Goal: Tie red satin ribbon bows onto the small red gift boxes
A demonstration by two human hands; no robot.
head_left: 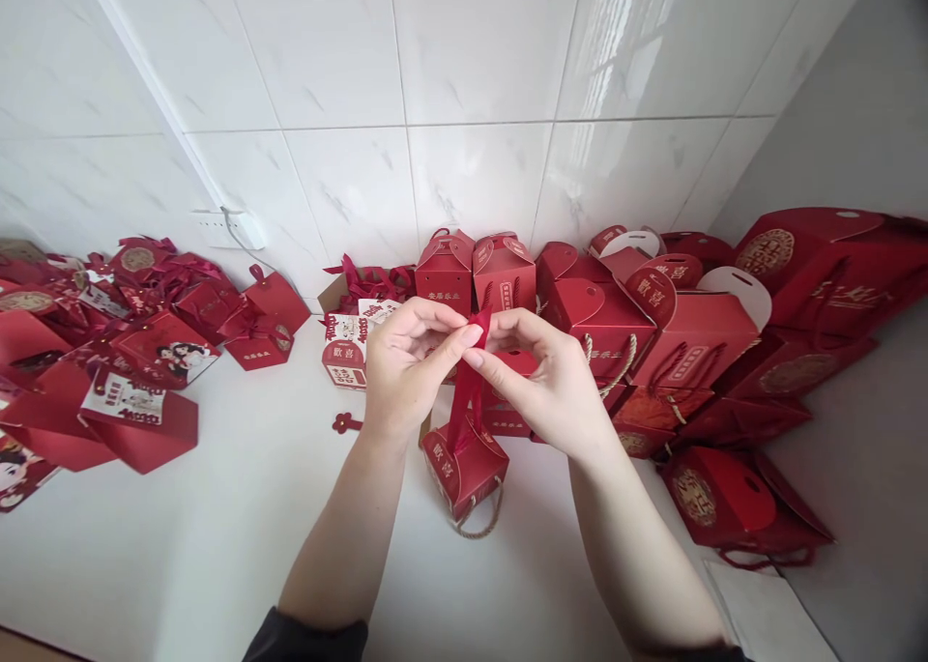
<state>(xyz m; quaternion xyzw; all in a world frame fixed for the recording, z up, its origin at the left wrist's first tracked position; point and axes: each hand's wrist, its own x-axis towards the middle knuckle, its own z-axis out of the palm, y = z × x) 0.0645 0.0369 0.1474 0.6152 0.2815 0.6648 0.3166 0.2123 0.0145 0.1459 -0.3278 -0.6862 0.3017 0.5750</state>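
Both of my hands meet in the middle of the view, pinching a dark red ribbon (466, 401). My left hand (411, 362) grips it between thumb and fingers, and my right hand (545, 372) holds it close beside, fingertips almost touching. From the pinch the ribbon runs down to a small red gift box (468, 469) with gold characters. That box stands on the white table below my hands, a beige rope handle (489, 527) hanging at its front. Exactly how the ribbon is folded between my fingertips is partly hidden.
On the left lies a pile of red boxes (156, 430) with ribbons and tags. Behind my hands and to the right, red gift boxes (601, 304) are stacked against the tiled wall (478, 53). A red flower-shaped piece (346, 422) lies on the white table (239, 507).
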